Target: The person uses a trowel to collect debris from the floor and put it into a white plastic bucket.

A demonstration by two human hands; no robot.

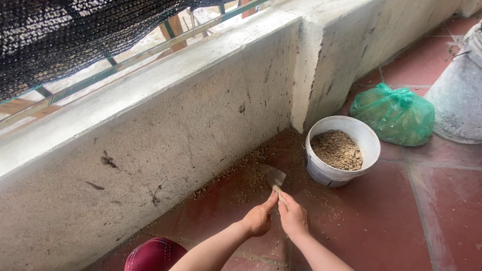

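Both of my hands grip the wooden handle of a small metal scraper (pixel 275 178). My left hand (pixel 259 218) sits on the left side of the handle and my right hand (pixel 293 217) on the right. The scraper's blade rests on the red tiled floor (pixel 381 221), in a pile of brown dirt and debris (pixel 247 176) at the foot of a low concrete wall (pixel 165 135). A white bucket (pixel 369 145) partly filled with the same brown dirt stands just right of the blade.
A tied green plastic bag (pixel 396 115) lies behind the bucket. A large grey container (pixel 459 95) stands at the far right. Black netting (pixel 65 35) hangs over a railing above the wall. My dark red knee (pixel 153 255) shows at the bottom.
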